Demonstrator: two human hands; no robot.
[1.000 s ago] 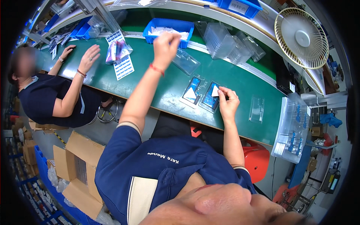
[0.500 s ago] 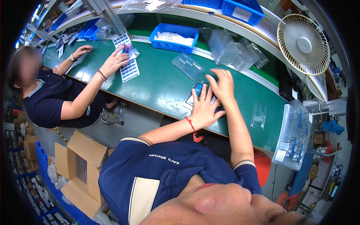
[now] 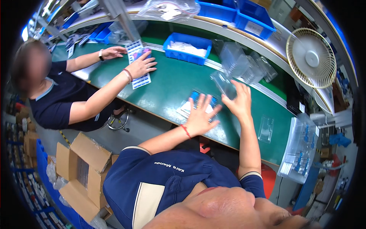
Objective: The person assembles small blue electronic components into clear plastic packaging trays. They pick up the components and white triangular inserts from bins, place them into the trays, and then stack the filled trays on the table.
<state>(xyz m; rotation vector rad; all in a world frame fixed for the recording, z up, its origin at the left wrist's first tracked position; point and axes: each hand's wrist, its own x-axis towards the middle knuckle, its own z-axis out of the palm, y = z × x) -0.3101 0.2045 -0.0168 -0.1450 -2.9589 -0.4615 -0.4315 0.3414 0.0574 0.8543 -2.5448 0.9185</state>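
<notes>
A clear plastic blister tray (image 3: 222,84) is pinched at its near edge by my right hand (image 3: 240,101), tilted over the bench. Fingers spread, my left hand (image 3: 199,118) is over a blue-and-white flat item (image 3: 184,110), apparently with clear plastic around it. The hand partly covers that item, and I cannot tell whether it touches it. Another clear tray (image 3: 265,129) lies flat on the green bench (image 3: 164,82), right of my right forearm.
Stacked clear trays (image 3: 244,65) and a blue bin of white pieces (image 3: 187,49) line the back. A fan (image 3: 312,57) stands at the right, above a clear box (image 3: 299,149). At left, a co-worker's hands (image 3: 140,69) handle a label sheet (image 3: 142,82).
My right hand has moved off the flat item and taken up the clear tray that lay behind it. My left hand has drawn back slightly with fingers spread. The co-worker's hands have moved closer together.
</notes>
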